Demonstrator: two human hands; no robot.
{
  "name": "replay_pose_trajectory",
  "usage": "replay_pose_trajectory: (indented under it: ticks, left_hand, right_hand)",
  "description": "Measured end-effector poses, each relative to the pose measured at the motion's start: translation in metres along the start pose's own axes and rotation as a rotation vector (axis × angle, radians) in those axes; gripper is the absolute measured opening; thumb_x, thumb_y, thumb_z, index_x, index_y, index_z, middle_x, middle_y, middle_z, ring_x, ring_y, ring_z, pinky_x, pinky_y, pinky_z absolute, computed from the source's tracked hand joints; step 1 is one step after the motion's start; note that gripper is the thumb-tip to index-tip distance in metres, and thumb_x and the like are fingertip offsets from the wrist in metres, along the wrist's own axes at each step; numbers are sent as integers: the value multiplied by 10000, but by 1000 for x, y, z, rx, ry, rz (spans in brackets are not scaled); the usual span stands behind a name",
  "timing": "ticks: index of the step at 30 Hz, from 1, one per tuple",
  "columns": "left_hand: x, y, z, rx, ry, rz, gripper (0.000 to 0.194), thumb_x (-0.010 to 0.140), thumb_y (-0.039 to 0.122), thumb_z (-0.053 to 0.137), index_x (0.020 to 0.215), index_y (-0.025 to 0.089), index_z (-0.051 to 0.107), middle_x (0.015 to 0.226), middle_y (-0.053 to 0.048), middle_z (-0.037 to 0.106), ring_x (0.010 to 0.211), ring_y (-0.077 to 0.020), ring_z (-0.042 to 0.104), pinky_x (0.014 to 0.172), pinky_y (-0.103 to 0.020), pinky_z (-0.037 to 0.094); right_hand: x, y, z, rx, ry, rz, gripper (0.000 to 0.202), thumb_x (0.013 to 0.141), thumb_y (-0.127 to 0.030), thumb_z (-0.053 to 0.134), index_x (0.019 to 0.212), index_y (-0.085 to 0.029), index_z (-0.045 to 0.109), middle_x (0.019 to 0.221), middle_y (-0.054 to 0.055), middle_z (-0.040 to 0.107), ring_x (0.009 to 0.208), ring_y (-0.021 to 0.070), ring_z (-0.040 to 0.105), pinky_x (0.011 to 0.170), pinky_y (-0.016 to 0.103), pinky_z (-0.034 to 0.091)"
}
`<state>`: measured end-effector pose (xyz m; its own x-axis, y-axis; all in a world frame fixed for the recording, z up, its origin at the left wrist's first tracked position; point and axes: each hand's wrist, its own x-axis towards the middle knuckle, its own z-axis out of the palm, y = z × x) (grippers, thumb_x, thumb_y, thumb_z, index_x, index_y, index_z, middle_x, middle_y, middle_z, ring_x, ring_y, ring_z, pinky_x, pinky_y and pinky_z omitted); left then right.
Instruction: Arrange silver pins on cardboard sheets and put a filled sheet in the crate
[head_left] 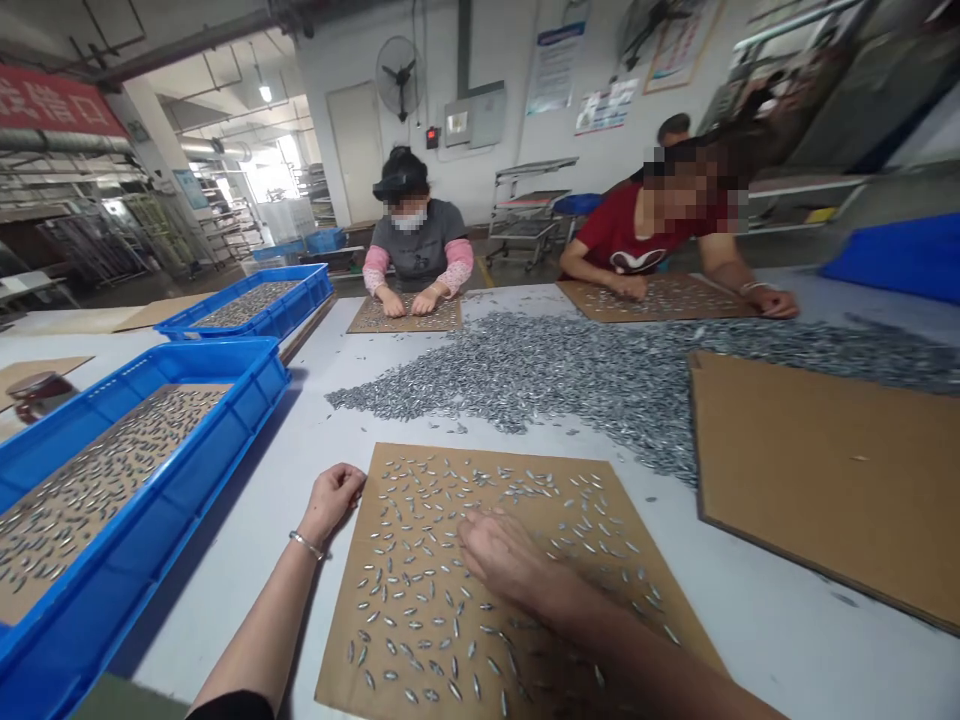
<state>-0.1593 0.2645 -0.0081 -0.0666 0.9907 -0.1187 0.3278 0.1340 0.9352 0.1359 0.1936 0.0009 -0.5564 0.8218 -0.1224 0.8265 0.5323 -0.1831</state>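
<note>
A sheet of brown cardboard (pixel 442 500) lies in front of me, scattered with small silvery spindle-shaped metal pieces (pixel 477 686). My left hand (pixel 337 498), a bracelet at its wrist, rests on the table against the sheet's left edge. Its fingers are curled closed, and whatever they may hold is hidden. Over the middle of the cardboard is my right hand (pixel 499 555), back upward, its fingers bent down among the pieces. Its fingertips are mostly hidden, so what they pinch, if anything, does not show. Pieces lie more bunched beyond this hand, near the sheet's far edge.
A large heap of the same pieces (pixel 525 365) spreads across the white table (pixel 330 385). Stacked cardboard sheets (pixel 825 470) lie at right. Blue trays (pixel 217 500) with covered sheets stand at left. Across the table, two people (pixel 420 250) work at their own boards.
</note>
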Motion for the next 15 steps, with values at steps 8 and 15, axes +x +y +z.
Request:
replay_pose_trajectory:
  ticks: [8,15]
  left_hand:
    - [2,4,-1,-3,-4,-5,410,692,552,760,761,162,652,580,23,586,515,-108,485,523,-231,388]
    - [-1,6,1,4,20,-31,401,691,541,765,759,160,661,582,22,580,514,-103,474,516,-228,380]
  right_hand:
    - [-8,59,-24,95,56,216,255,1001,-181,470,853,-186,678,957,75,702,799,176,602,698,294,376]
    - [-13,118,-17,188,29,245,178,970,-169,496,822,-197,590,934,68,623,795,178,563,688,275,355]
